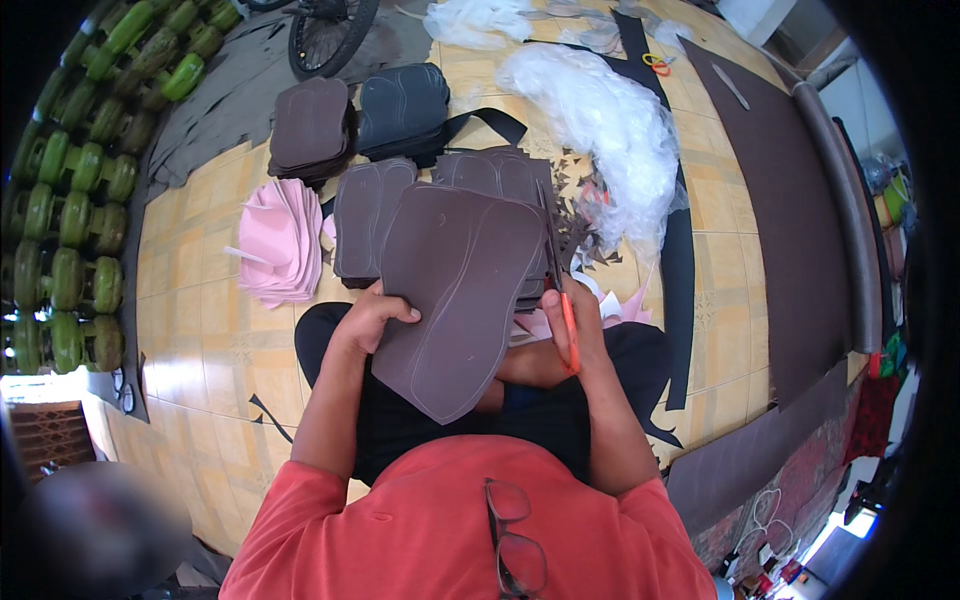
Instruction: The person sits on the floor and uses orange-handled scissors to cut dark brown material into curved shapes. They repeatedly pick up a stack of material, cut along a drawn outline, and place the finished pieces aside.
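Observation:
My left hand (372, 318) grips a brown sheet (440, 270) by its left edge, thumb on top. Pale sole-shaped outlines are drawn on the sheet, which is tilted above my crossed legs. Closed around the orange handles of a pair of scissors (571, 335) is my right hand (588, 325). The blades point away from me along the sheet's right edge; whether they touch it I cannot tell. Just beyond lie stacks of similar brown pieces (366, 210), (490, 168), partly hidden by the sheet.
Farther off sit a brown stack (310, 125) and a dark blue stack (403, 105). Pink pieces (278, 245) lie left; brown scraps (575, 225) and clear plastic (610, 130) lie right. Green gas cylinders (70, 280) line the left, a brown roll (840, 200) the right.

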A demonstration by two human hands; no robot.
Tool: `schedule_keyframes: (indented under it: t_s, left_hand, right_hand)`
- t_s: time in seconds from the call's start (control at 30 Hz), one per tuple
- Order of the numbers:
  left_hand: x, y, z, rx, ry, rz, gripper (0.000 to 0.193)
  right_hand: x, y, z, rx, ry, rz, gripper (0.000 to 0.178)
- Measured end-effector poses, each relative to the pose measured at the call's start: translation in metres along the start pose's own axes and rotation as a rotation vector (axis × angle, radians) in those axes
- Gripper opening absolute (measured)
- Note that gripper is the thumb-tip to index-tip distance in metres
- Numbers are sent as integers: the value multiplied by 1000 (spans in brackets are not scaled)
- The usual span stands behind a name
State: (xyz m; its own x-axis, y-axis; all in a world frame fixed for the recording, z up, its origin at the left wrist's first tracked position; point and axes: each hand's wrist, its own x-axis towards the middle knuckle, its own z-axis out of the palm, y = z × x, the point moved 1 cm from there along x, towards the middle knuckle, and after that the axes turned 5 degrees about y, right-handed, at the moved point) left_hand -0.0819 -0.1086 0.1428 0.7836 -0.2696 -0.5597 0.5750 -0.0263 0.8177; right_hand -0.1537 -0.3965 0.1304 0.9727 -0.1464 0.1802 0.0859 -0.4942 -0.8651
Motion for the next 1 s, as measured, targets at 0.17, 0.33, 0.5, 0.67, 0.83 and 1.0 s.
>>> schedule_keyframes:
  t_s: [0.17,0.33,0.5,0.67,0.83,1.0]
  left_hand:
    - [7,17,-20,40,-22,19,62]
    - [35,32,-62,107,90,138,64]
    - [73,50,-117,150,139,21,81]
    - [126,-8,-159,1240,475,183,66]
    - [111,14,-62,1202,225,401,53]
    - [114,-26,45,1184,201,472,53]
  right_hand:
    - [-5,16,-7,-21,-80,39,52]
    - [-14,44,-2,185,52,266,47]
    - [-31,79,8,189,135,313,46]
    - [-41,94,10,339,109,539,47]
    - [-36,98,17,368,144,670,46]
    - [-39,112,26,210,146,525,42]
